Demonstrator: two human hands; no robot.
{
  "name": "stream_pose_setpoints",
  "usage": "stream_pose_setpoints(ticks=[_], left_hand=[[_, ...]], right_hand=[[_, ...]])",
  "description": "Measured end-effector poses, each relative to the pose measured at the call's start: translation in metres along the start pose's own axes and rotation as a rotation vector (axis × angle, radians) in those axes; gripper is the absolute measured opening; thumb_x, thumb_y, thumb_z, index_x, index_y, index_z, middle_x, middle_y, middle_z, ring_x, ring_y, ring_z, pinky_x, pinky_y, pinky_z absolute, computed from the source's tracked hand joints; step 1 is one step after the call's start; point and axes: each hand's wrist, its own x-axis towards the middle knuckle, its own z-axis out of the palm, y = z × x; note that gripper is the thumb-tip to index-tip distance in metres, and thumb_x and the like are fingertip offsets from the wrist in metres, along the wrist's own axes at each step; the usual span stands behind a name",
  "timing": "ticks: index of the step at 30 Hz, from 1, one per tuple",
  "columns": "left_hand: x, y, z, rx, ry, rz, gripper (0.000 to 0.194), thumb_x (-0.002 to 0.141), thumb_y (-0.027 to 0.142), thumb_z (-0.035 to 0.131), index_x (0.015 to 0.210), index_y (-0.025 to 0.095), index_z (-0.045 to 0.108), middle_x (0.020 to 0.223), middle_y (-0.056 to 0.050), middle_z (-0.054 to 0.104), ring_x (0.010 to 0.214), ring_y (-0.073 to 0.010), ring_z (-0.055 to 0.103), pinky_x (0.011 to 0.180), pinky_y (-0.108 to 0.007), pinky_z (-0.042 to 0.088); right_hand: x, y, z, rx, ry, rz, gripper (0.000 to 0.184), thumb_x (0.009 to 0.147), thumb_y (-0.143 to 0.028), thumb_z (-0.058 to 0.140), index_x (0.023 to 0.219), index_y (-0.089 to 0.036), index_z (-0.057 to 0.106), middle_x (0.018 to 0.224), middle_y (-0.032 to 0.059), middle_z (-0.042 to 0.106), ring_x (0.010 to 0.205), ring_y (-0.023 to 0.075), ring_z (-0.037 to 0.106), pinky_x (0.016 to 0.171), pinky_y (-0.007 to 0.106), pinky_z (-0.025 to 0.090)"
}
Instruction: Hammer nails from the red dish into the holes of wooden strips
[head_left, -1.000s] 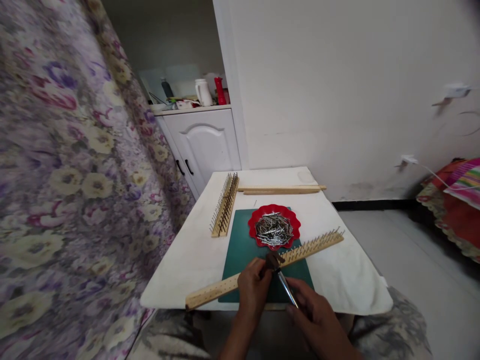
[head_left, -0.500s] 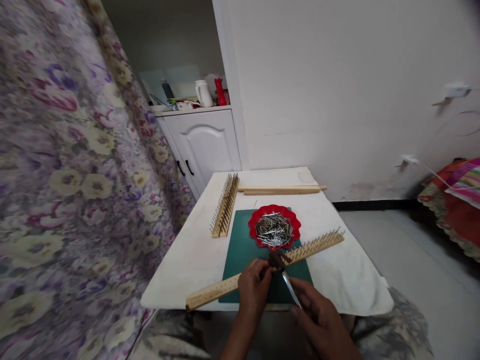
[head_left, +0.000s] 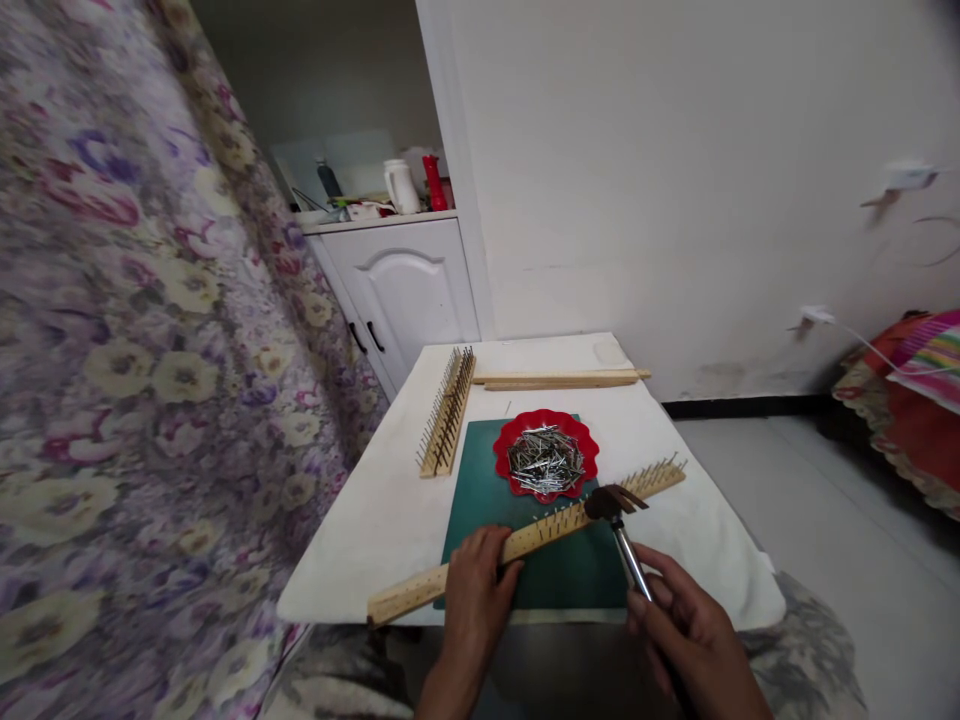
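Note:
A wooden strip (head_left: 529, 541) lies slantwise across the green mat (head_left: 480, 480). Rows of nails stand in its right part, and its left part shows small holes. My left hand (head_left: 480, 575) is closed round the strip left of the nails, thumb on the near side. In my right hand (head_left: 679, 615) is a claw hammer (head_left: 626, 550), gripped by its shaft. The hammer's dark head is over the nailed part of the strip; whether it touches a nail I cannot tell. Behind the strip sits a red scalloped bowl (head_left: 504, 430) full of loose nails (head_left: 546, 460).
Nail-studded strips (head_left: 448, 415) stand at the table's left, points up. Bare wooden strips (head_left: 562, 379) lie along the back of the white-covered table (head_left: 375, 530). A single nail lies behind the mat. A floral curtain (head_left: 172, 350) hangs at left, near a white cabinet (head_left: 412, 290).
My left hand has moved left along the strip, away from the nails, and now holds the wood. The hammer in my right hand has swung right and no longer hides the leftmost nails.

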Motion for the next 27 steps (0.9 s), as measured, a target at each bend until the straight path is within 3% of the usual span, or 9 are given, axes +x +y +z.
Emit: stream_pose_setpoints(ticks=[5,10,15,20,27], left_hand=[[0.001,0.007,0.007,-0.025,-0.027,-0.002,0.023,0.079,0.017,0.054,0.1,0.021,0.062,0.102,-0.007,0.064,0.094,-0.0236,0.058,0.08,-0.036,0.045],[0.003,0.01,0.016,-0.04,-0.032,0.026,0.024,0.078,0.016,0.055,0.101,0.02,0.062,0.105,-0.008,0.063,0.096,-0.0246,0.058,0.082,-0.038,0.045],[0.01,0.016,0.003,-0.102,-0.025,0.047,0.018,0.083,0.022,0.053,0.099,0.021,0.062,0.103,-0.009,0.063,0.095,-0.0237,0.058,0.082,-0.037,0.046],[0.052,0.032,-0.005,-0.151,-0.008,0.116,0.018,0.087,0.021,0.046,0.091,0.02,0.064,0.092,-0.006,0.064,0.089,-0.0197,0.058,0.078,-0.031,0.045],[0.12,0.046,0.024,0.131,-0.109,0.012,0.007,0.078,0.018,0.058,0.08,0.019,0.065,0.09,-0.005,0.063,0.09,-0.0192,0.057,0.077,-0.027,0.041]], right_hand=[[0.004,0.007,-0.002,0.0,0.011,-0.028,0.048,0.078,-0.045,0.066,0.117,-0.021,0.051,0.057,-0.0061,0.061,0.025,0.0021,0.036,0.031,0.014,0.021],[0.003,0.004,0.0,-0.014,-0.016,0.002,0.047,0.078,-0.046,0.066,0.115,-0.021,0.051,0.056,-0.007,0.059,0.026,0.003,0.039,0.03,0.014,0.024],[0.002,0.001,0.002,0.057,0.022,0.005,0.049,0.075,-0.046,0.069,0.113,-0.021,0.053,0.054,-0.0062,0.061,0.025,0.0022,0.038,0.029,0.013,0.025],[0.003,0.001,0.001,0.099,0.046,-0.008,0.047,0.074,-0.046,0.07,0.112,-0.021,0.055,0.053,-0.0055,0.061,0.028,0.003,0.038,0.031,0.014,0.023],[0.005,0.012,-0.003,0.126,0.061,0.012,0.055,0.071,-0.048,0.072,0.115,-0.021,0.053,0.052,-0.0061,0.059,0.028,0.0034,0.036,0.029,0.014,0.021]])
